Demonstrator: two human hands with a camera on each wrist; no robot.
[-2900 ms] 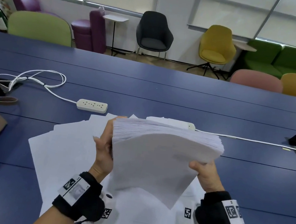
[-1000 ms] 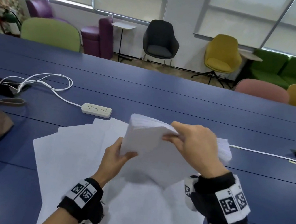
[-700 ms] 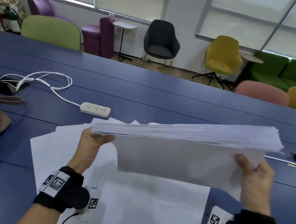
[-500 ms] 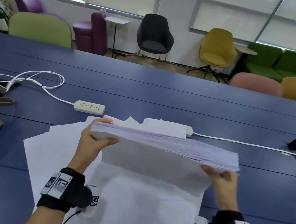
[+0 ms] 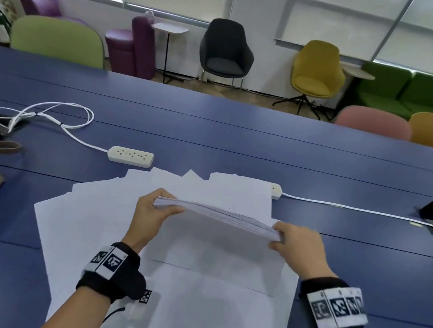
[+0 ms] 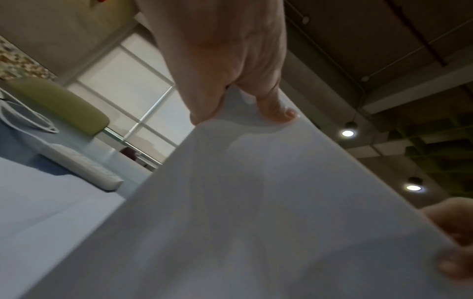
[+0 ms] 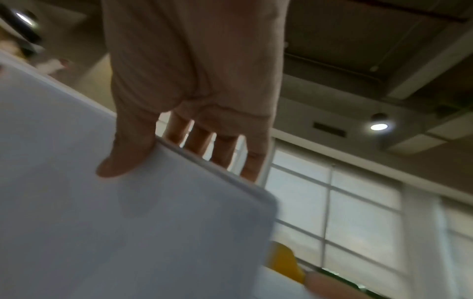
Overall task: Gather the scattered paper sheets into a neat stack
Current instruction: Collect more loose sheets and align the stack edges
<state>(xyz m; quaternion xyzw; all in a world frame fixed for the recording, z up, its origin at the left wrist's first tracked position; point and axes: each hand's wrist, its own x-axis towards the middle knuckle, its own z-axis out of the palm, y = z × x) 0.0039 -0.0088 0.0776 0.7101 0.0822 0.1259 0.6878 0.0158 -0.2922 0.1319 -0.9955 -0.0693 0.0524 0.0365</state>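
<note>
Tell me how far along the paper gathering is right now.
Partly done. A thick stack of sheets is already collected. It is in hand now: the left hand and right hand grip its two ends above the table. Left to do: loose sheets lie fanned out on the table beneath and around the stack, so they need adding before it is squared and set down.
</note>
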